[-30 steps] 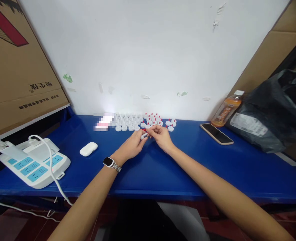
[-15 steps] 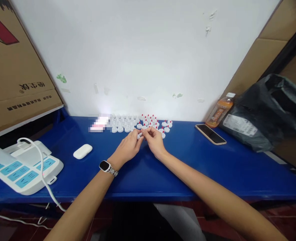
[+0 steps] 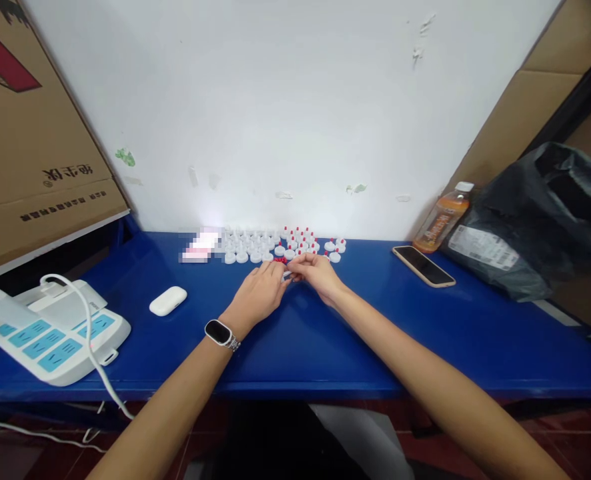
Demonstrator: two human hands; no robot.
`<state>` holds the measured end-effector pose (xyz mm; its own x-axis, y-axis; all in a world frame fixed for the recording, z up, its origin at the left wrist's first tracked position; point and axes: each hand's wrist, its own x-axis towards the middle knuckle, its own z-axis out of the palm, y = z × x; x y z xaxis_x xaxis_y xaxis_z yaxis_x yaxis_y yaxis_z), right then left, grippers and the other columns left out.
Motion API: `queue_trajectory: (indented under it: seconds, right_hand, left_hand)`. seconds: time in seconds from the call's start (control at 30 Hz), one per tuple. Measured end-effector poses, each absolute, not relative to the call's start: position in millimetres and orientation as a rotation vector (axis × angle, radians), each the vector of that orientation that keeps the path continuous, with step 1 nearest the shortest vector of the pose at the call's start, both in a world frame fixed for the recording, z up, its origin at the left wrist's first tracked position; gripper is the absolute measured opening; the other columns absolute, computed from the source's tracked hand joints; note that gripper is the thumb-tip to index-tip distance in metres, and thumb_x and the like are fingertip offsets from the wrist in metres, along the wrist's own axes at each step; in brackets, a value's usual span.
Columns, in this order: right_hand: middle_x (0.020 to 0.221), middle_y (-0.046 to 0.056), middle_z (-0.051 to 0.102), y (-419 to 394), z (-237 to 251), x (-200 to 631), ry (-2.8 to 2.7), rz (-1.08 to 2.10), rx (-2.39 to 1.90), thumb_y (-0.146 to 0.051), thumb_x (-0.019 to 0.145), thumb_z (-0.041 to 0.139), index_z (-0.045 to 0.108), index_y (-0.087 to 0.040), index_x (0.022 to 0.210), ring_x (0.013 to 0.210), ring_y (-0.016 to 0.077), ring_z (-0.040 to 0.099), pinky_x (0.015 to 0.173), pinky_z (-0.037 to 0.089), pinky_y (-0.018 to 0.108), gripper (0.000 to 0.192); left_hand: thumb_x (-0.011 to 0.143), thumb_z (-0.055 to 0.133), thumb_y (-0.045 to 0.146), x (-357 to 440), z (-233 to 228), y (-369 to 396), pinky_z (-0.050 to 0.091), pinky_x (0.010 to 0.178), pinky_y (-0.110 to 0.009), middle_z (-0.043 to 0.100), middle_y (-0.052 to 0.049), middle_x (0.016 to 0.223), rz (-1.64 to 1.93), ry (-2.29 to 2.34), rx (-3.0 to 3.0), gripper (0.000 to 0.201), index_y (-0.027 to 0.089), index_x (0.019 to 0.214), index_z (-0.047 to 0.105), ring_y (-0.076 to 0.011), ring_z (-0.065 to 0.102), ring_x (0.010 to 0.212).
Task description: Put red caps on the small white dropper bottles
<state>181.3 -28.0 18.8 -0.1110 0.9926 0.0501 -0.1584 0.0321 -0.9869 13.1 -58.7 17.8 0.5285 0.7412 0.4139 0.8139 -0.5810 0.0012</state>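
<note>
1. The left hand [image 3: 258, 293] and the right hand [image 3: 319, 275] meet fingertip to fingertip over the blue table [image 3: 425, 333], just in front of the rows of caps.
2. Between the fingertips sits a small white piece [image 3: 286, 273], pinched from both sides; the fingers of both hands are curled closed around it. Its exact shape is too small to tell.
3. At 12 o'clock from the hands, against the white wall [image 3: 295, 100], lie the white caps [image 3: 248, 248], with the red-tipped caps [image 3: 303, 241] on the right part of the group.
4. A smartwatch [image 3: 219, 331] with a dark face is on the left wrist.
5. At 9 o'clock from the hands lies a white earbud case [image 3: 168, 301], and further out at 8 o'clock a white power strip [image 3: 50, 333] with light-blue sockets and a white cable [image 3: 93, 347] plugged in.
6. At 10 o'clock leans a cardboard box [image 3: 30, 147] with black printed characters, mirrored in view and not readable.
7. At 3 o'clock lies a phone [image 3: 423, 265], face up with a dark screen; behind it stands an orange drink bottle [image 3: 441, 220] whose label is too blurred to read.
8. A black plastic bag [image 3: 540, 220] with a white shipping label, unreadable, lies at 2 o'clock.
</note>
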Motion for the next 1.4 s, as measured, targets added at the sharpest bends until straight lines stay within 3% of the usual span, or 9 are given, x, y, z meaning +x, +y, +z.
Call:
queue_trajectory:
  seconds: [0.3, 0.6, 0.8, 1.07, 1.23, 1.4]
  right_hand:
    - [0.077, 0.004, 0.074, -33, 8, 160, -1.095, 1.125, -0.88, -0.041, 0.062, 0.083, 0.073, -0.019, 0.075, 0.07, 0.018, 0.066, 0.07, 0.053, 0.032, 0.027]
    - [0.068, 0.001, 0.067, -41, 7, 154, -1.108, 1.028, -0.861, -0.049, 0.069, 0.078, 0.065, -0.02, 0.066, 0.063, 0.0146, 0.057, 0.064, 0.048, 0.029, 0.033]
    - [0.067, -0.001, 0.059, -49, 11, 153, -1.157, 0.969, -0.933, -0.049, 0.079, 0.068, 0.06, -0.022, 0.062, 0.065, 0.0145, 0.052, 0.062, 0.044, 0.027, 0.033]
    - [0.07, -0.001, 0.059, -45, 17, 155, -1.224, 1.076, -0.835, -0.05, 0.07, 0.077, 0.055, -0.022, 0.074, 0.065, 0.0138, 0.054, 0.063, 0.046, 0.027, 0.035]
    - [0.067, -0.002, 0.058, -30, 19, 181, -1.395, 0.95, -0.871, -0.045, 0.074, 0.073, 0.057, -0.022, 0.076, 0.061, 0.0129, 0.052, 0.06, 0.042, 0.027, 0.029]
    - [0.061, -0.004, 0.057, -22, 14, 207, -1.891, 0.763, -1.024, -0.029, 0.081, 0.065, 0.064, -0.02, 0.078, 0.055, 0.0112, 0.048, 0.055, 0.035, 0.025, 0.01]
  left_hand:
    - [0.104, 0.035, 0.034, 19, 15, -60, 0.049, 0.08, -0.038, 0.063, -0.014, 0.1, -0.578, -1.461, -2.407, 0.028, 0.013, 0.109, 0.052, -0.0266, 0.061, 0.094]
    - [0.104, 0.034, 0.032, 24, 18, -62, 0.051, 0.08, -0.036, 0.063, -0.012, 0.1, -0.632, -1.511, -2.377, 0.024, 0.014, 0.106, 0.051, -0.0256, 0.061, 0.096]
    - [0.104, 0.035, 0.033, 18, 14, -59, 0.053, 0.083, -0.038, 0.062, -0.015, 0.111, -0.93, -1.479, -2.521, 0.025, 0.014, 0.115, 0.047, -0.0251, 0.061, 0.102]
    - [0.102, 0.039, 0.034, 18, 15, -58, 0.053, 0.089, -0.042, 0.06, -0.015, 0.118, -1.096, -1.522, -2.663, 0.03, 0.015, 0.125, 0.043, -0.0261, 0.062, 0.109]
    - [0.095, 0.055, 0.047, 11, 21, -58, 0.05, 0.094, -0.043, 0.06, -0.012, 0.117, -1.161, -1.47, -2.572, 0.053, 0.017, 0.136, 0.04, -0.0265, 0.058, 0.11]
    - [0.1, 0.045, 0.038, 4, 27, -59, 0.049, 0.093, -0.037, 0.062, -0.008, 0.108, -1.341, -1.5, -2.5, 0.035, 0.019, 0.13, 0.045, -0.0214, 0.058, 0.104]
